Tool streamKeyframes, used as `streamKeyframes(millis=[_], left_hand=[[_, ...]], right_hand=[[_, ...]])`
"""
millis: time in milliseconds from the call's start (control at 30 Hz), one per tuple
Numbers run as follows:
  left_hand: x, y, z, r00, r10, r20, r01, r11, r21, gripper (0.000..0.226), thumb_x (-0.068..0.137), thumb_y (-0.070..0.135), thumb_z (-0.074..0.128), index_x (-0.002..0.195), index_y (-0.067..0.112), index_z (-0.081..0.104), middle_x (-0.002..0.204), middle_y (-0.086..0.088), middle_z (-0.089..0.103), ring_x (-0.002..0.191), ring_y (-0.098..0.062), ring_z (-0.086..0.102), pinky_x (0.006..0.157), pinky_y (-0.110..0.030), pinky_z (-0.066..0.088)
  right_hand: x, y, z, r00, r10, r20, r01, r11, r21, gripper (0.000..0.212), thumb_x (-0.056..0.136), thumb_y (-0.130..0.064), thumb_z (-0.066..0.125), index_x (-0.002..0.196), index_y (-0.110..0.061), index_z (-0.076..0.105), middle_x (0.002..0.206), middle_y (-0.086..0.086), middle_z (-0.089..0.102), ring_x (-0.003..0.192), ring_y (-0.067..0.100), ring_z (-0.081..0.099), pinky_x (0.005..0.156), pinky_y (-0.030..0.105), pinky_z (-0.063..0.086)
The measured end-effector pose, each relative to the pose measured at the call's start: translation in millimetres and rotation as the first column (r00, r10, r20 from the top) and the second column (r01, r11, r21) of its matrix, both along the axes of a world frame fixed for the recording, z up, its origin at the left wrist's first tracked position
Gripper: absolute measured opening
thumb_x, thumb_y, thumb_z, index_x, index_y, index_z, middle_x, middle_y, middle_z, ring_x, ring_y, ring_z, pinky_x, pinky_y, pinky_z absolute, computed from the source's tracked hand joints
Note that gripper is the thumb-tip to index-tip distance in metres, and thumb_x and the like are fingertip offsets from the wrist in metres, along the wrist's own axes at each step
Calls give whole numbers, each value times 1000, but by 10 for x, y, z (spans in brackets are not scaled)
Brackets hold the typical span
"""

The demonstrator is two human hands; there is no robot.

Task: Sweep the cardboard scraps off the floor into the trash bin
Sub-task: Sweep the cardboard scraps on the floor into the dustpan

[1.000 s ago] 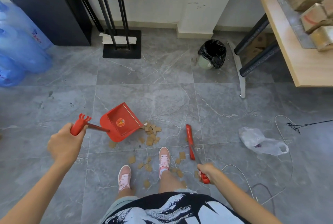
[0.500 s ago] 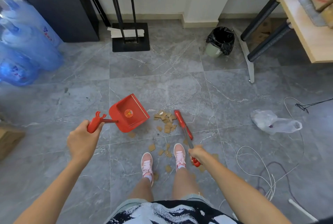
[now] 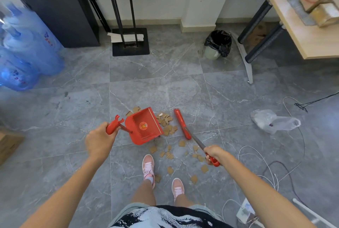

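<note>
My left hand (image 3: 100,140) grips the handle of a red dustpan (image 3: 144,126) resting on the grey floor. My right hand (image 3: 212,153) holds the handle of a red broom (image 3: 182,123), whose head stands just right of a pile of cardboard scraps (image 3: 166,122) at the pan's open side. More scraps (image 3: 169,170) lie scattered around my pink shoes, and two lie behind the pan. The trash bin (image 3: 218,44), lined with a black bag, stands far back near the wall.
Blue water bottles (image 3: 27,51) stand at the left. A stand table's black base (image 3: 130,41) is behind. A wooden desk (image 3: 302,26) with metal legs is at the right. A clear plastic bag (image 3: 273,121) and loose cables (image 3: 266,161) lie on the right floor.
The broom head has swept left toward the dustpan, bunching scraps against its mouth. The dustpan has shifted right and my feet have stepped back.
</note>
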State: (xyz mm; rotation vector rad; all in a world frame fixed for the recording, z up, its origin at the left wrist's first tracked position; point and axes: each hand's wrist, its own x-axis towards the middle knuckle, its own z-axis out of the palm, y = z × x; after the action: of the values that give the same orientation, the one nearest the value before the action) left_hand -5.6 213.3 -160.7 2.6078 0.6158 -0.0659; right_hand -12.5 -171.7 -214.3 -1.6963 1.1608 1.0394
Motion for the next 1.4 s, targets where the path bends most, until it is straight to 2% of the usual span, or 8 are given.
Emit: streamKeyframes(millis=[233, 467, 567, 733, 1000, 1200, 1300, 1400], left_hand=[[-445, -491, 2, 999, -34, 34, 33, 999, 43, 37, 82, 47, 69, 71, 15, 54, 51, -6, 52, 49, -29, 50, 51, -32, 35], [-950, -946, 17, 999, -7, 42, 3, 995, 96, 41, 83, 50, 67, 69, 15, 51, 53, -12, 55, 52, -35, 55, 50, -34, 38], [-1114, -1147, 28, 999, -9, 33, 6, 995, 99, 41, 83, 52, 66, 71, 14, 54, 56, -15, 58, 56, -38, 58, 53, -37, 43], [-1324, -1236, 57, 997, -62, 35, 57, 990, 130, 41, 84, 43, 69, 70, 7, 54, 52, -15, 55, 49, -36, 54, 48, -33, 36], [-1542, -1006, 103, 999, -49, 13, 47, 994, 96, 39, 82, 38, 73, 69, 6, 55, 48, -4, 44, 46, -26, 42, 49, -30, 30], [-1767, -773, 100, 1000, -6, 0, 6, 996, 92, 41, 80, 40, 74, 68, 6, 55, 51, -14, 54, 48, -31, 48, 50, -32, 31], [-1828, -622, 106, 1000, 14, -2, -13, 996, 83, 41, 80, 40, 74, 66, 7, 53, 49, -6, 48, 47, -26, 41, 49, -30, 29], [-1850, -474, 141, 999, 34, -3, -33, 996, 87, 40, 81, 42, 73, 66, 11, 52, 47, -3, 45, 46, -26, 42, 48, -29, 28]], right_hand=[[-574, -960, 56, 998, -48, 41, 50, 998, -31, 29, 95, -3, 35, 67, -9, 43, 45, 5, 37, 18, 7, 32, 33, 10, 35], [-1279, -1769, 15, 995, -95, 17, 96, 991, -89, 31, 98, -6, 38, 67, -7, 39, 53, 7, 35, 16, 7, 31, 30, 10, 35], [-1540, -1864, -10, 995, -98, -35, 95, 991, -98, 34, 98, -6, 35, 64, -8, 37, 40, 6, 35, 14, 6, 28, 30, 9, 35], [-1894, -1761, -93, 994, -58, -95, 46, 991, -123, 37, 98, -3, 37, 61, -7, 35, 19, 1, 28, 11, 8, 24, 31, 7, 34], [-2008, -1182, -240, 979, -188, -81, 189, 982, 7, 31, 99, -4, 33, 68, -7, 38, 21, 1, 29, 13, 6, 26, 31, 7, 33], [-1675, -484, -173, 990, -131, -45, 135, 987, 89, 30, 99, -4, 34, 70, -6, 42, 30, 3, 36, 13, 6, 28, 27, 9, 31], [-1569, -208, -96, 990, -135, -44, 139, 983, 124, 31, 100, -5, 32, 69, -7, 38, 20, 0, 29, 13, 6, 26, 27, 8, 32], [-1493, -37, -127, 991, -135, -21, 137, 981, 141, 32, 98, -4, 33, 66, -6, 37, 30, 3, 34, 14, 6, 27, 31, 7, 33]])
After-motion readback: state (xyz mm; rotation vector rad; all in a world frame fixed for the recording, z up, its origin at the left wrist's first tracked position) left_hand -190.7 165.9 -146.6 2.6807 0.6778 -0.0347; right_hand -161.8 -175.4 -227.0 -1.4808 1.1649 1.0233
